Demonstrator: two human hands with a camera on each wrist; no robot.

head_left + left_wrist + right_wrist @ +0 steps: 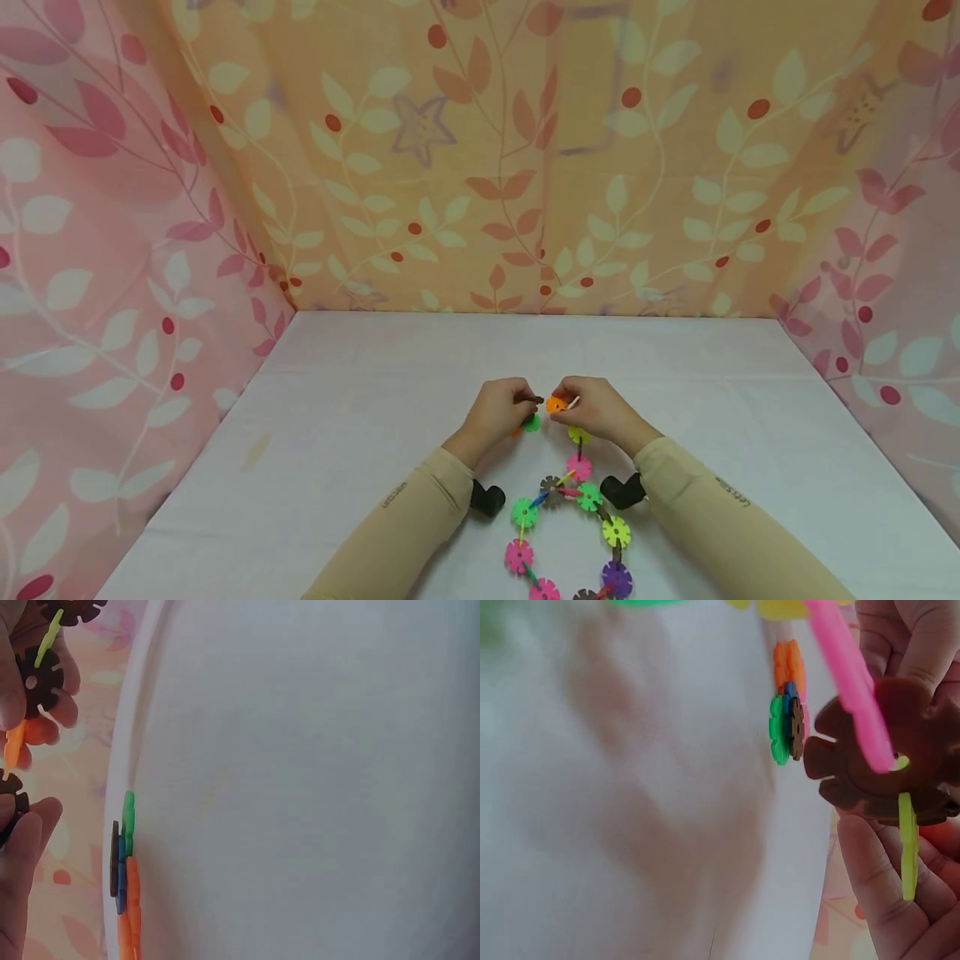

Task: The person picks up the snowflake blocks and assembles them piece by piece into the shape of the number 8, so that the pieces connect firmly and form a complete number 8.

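My left hand (495, 410) pinches a brown flower-shaped disc (9, 801) between thumb and fingers. Facing it, my right hand (596, 410) grips an orange notched disc (557, 405) and the brown disc (43, 684) joined to it. The orange disc points at the left hand's brown disc, their edges right at each other. From the right hand hangs a chain of interlocked discs: a yellow disc (580, 435), another brown disc (885, 750), then a pink disc (579, 467). The chain runs down into a ring of linked discs with a purple disc (617, 578).
Loose discs, including a green disc (779, 729) and an orange disc (133, 900), lie beyond the hands. Black wrist cameras (487, 500) sit below both wrists. A white-covered table (360, 375) spreads around, bounded by patterned curtains (420, 208).
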